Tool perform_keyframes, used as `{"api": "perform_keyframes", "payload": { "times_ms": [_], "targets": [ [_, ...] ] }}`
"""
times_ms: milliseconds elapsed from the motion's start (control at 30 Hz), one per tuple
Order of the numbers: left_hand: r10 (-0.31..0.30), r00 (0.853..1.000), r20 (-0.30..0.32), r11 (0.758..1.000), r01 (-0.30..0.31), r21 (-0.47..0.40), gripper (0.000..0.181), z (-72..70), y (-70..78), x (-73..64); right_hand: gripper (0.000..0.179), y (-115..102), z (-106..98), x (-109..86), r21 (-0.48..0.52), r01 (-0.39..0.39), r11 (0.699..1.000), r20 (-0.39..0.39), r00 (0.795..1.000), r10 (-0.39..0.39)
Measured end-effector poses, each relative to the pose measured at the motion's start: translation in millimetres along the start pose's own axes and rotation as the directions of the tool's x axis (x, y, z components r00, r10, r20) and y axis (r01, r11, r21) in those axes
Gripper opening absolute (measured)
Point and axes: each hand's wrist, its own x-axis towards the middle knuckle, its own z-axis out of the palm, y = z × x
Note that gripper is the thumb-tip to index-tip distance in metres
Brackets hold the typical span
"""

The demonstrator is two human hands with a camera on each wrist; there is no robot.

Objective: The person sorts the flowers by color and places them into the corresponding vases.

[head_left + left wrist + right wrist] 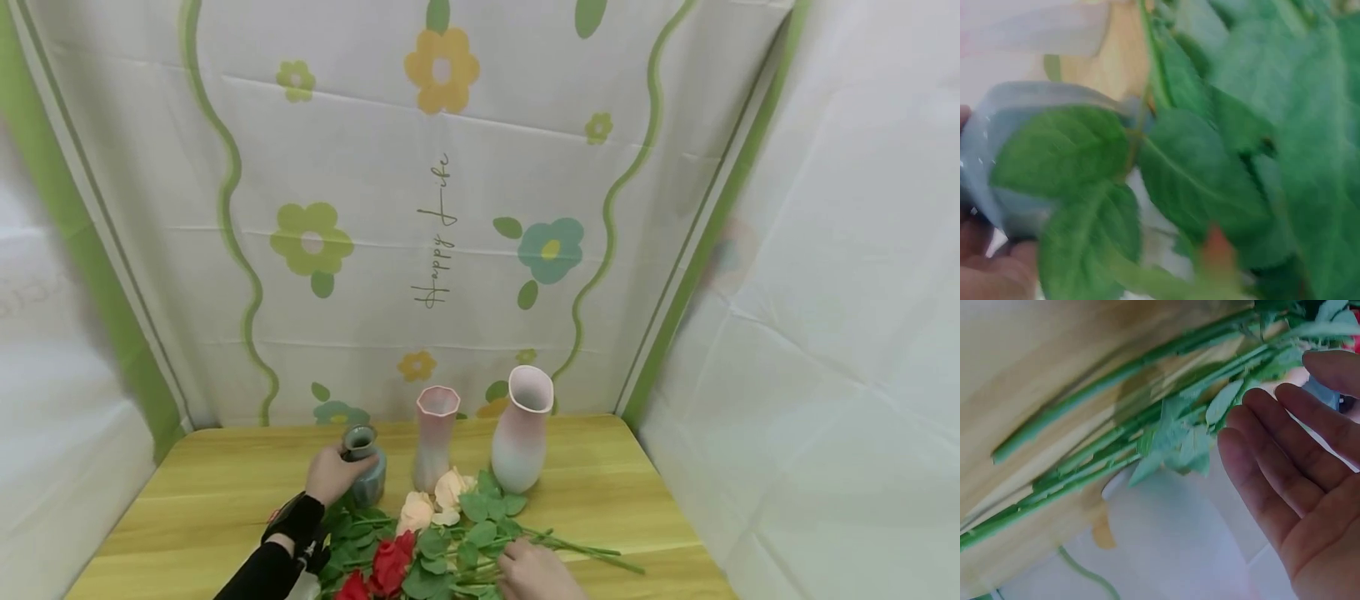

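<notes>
Blue-grey vase is held at neck by left grip | right grip is relaxed, nothing held, by stems | roses are laid on table, none yet set in any vase

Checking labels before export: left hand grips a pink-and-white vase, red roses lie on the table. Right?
Wrong vase: the head view shows the left hand gripping the small blue-gray vase. The red roses do lie on the table.

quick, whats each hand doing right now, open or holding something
Left hand: holding the small, narrow-necked blue-grey vase.
Right hand: open, holding nothing, near the long green rose stems.
</notes>
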Motion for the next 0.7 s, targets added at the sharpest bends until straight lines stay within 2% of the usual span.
{"api": "perform_keyframes", "payload": {
  "times_ms": [67,100,167,333,400,467,600,700],
  "targets": [
    [-0.053,0.999,0.009,0.998,0.053,0.020,0.045,1.1,-0.4,1.3,0.012,-2.4,3.5,0.5,0.027,-0.012,1.000,0.047,0.999,0.010],
    [-0.068,0.998,0.019,0.998,0.067,0.013,0.047,-0.4,3.9,0.7,0.011,-3.3,5.4,0.6,0.033,-0.010,0.999,0.066,0.998,0.008],
    [-0.074,0.997,0.028,0.997,0.072,0.041,0.049,-1.3,5.6,0.3,0.010,-4.9,9.3,-0.1,0.030,-0.005,1.000,0.090,0.996,0.003],
    [-0.130,0.990,0.053,0.991,0.128,0.040,0.043,-13.4,46.2,-4.7,0.010,-6.2,17.6,-4.1,0.041,0.030,0.999,0.065,0.997,-0.032],
    [-0.175,0.983,0.063,0.984,0.173,0.034,0.038,-19.1,68.4,-5.3,0.009,-5.5,18.9,-5.2,0.037,0.040,0.999,0.058,0.997,-0.042],
    [-0.194,0.978,0.081,0.980,0.191,0.053,0.035,-22.2,80.3,-3.5,0.010,-4.1,18.6,-5.7,0.010,0.042,0.999,0.076,0.996,-0.042],
    [-0.251,0.962,0.107,0.966,0.243,0.085,0.032,-24.7,91.3,1.3,0.024,0.1,16.2,-5.9,-0.021,0.014,1.000,0.141,0.990,-0.011],
    [-0.272,0.957,0.104,0.961,0.264,0.087,0.035,-24.9,93.9,3.0,0.031,2.1,15.0,-6.5,-0.016,0.002,1.000,0.176,0.984,0.001]
  ]
}}
